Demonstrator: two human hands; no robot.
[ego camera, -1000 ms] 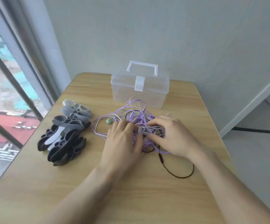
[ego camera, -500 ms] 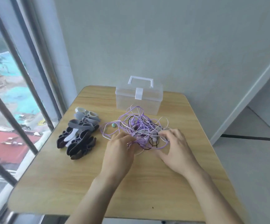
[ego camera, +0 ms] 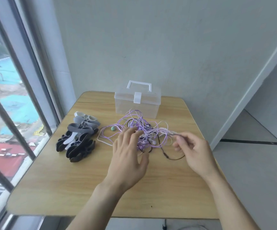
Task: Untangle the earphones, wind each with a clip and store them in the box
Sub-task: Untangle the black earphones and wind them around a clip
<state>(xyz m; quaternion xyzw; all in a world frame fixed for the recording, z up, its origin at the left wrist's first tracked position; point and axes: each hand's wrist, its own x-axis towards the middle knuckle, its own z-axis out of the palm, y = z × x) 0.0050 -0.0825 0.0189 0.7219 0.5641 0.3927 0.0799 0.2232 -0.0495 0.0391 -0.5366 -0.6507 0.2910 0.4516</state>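
Observation:
A tangle of purple, white and black earphone cables [ego camera: 140, 130] lies in the middle of the wooden table [ego camera: 84, 180]. My left hand [ego camera: 128, 156] hovers over its near left side with fingers spread, the fingertips at the cables. My right hand [ego camera: 195, 151] pinches a cable end at the tangle's right side and draws it out to the right. A clear plastic box [ego camera: 137, 103] with a white handle and latch stands closed behind the tangle. A pile of grey, black and white winder clips [ego camera: 78, 136] lies to the left.
A window with dark bars runs along the table's left side. A grey wall stands right behind the table. A small green earbud piece [ego camera: 113, 128] lies between the clips and the tangle. The table's right edge drops to the floor.
The view has pulled back and upward. My right hand has moved right, drawing a cable end out of the tangle. My left hand has lifted and spread its fingers over the tangle.

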